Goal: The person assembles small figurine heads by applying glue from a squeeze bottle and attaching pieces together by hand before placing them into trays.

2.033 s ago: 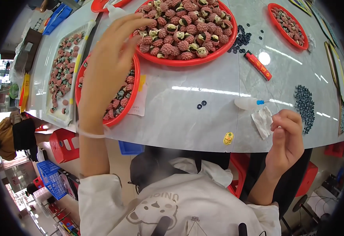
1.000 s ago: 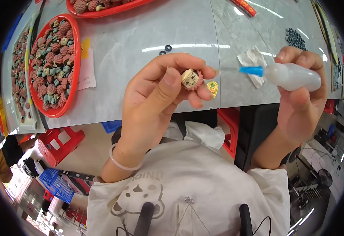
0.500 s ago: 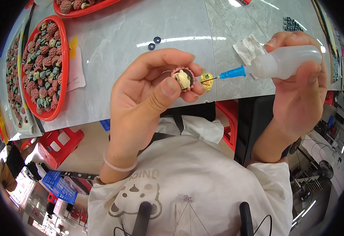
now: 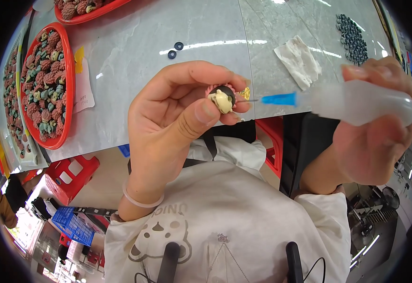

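Observation:
Between the thumb and fingers of my left hand [image 4: 166,118] is a small pink figurine [image 4: 222,98] with a ridged edge, a dark brown middle and a cream animal-like shape. My right hand [image 4: 375,141] grips a translucent squeeze bottle [image 4: 366,101], lying nearly level and slightly blurred. Its blue needle tip [image 4: 279,99] points left, and the thin needle ends close to the figurine's right side; whether it touches cannot be made out. Partly hidden behind my left fingertips is a gold tag [image 4: 245,93].
Two dark rings [image 4: 175,50] lie on the grey table [image 4: 130,66] beyond my left hand. A crumpled white tissue [image 4: 299,61] and rows of small dark pieces [image 4: 352,40] are at the right. On the left, a red tray [image 4: 68,101] holds many similar pink pieces, beside a paper slip [image 4: 85,87].
My right hand and the bottle have shifted right and nearer to me, showing more of the tissue and dark pieces. The figurine has turned slightly in my left hand and covers more of the gold tag.

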### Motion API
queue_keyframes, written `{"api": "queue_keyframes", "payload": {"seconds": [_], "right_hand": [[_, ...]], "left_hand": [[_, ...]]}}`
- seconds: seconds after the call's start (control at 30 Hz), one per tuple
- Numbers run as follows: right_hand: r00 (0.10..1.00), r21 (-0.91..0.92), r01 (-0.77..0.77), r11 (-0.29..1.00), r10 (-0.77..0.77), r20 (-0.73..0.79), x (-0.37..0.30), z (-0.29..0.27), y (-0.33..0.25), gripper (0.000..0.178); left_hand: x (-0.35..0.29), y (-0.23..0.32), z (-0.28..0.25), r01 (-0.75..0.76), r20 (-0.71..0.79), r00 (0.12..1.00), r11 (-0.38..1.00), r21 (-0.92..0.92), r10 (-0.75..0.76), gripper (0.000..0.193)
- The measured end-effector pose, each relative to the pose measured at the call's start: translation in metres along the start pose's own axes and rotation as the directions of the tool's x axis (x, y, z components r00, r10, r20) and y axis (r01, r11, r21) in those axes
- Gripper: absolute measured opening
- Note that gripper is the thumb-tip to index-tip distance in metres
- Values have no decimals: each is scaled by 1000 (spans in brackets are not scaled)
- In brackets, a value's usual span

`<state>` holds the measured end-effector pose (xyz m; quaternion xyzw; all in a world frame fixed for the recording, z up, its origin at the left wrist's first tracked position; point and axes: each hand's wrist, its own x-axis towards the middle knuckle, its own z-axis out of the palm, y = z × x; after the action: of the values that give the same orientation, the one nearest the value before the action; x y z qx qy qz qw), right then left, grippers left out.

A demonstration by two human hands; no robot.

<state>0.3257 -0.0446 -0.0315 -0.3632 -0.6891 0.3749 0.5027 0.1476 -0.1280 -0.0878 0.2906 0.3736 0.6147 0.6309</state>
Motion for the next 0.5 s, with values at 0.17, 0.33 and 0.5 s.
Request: {"api": "queue_keyframes", "payload": {"seconds": [0.17, 0.33, 0.5], "right_hand": [[868, 17, 300, 954, -280, 409, 3, -20, 9, 44], [744, 7, 477, 879, -408, 529, 12, -22, 3, 45], [784, 28, 440, 898, -399, 475, 4, -32, 11, 46]], "left_hand": [[0, -2, 0, -19, -7, 1000, 1000, 9, 19, 36], [-1, -5, 0, -46, 9, 999, 999, 6, 46, 36], [-2, -3, -2, -58, -2, 998, 998, 3, 58, 36]]}}
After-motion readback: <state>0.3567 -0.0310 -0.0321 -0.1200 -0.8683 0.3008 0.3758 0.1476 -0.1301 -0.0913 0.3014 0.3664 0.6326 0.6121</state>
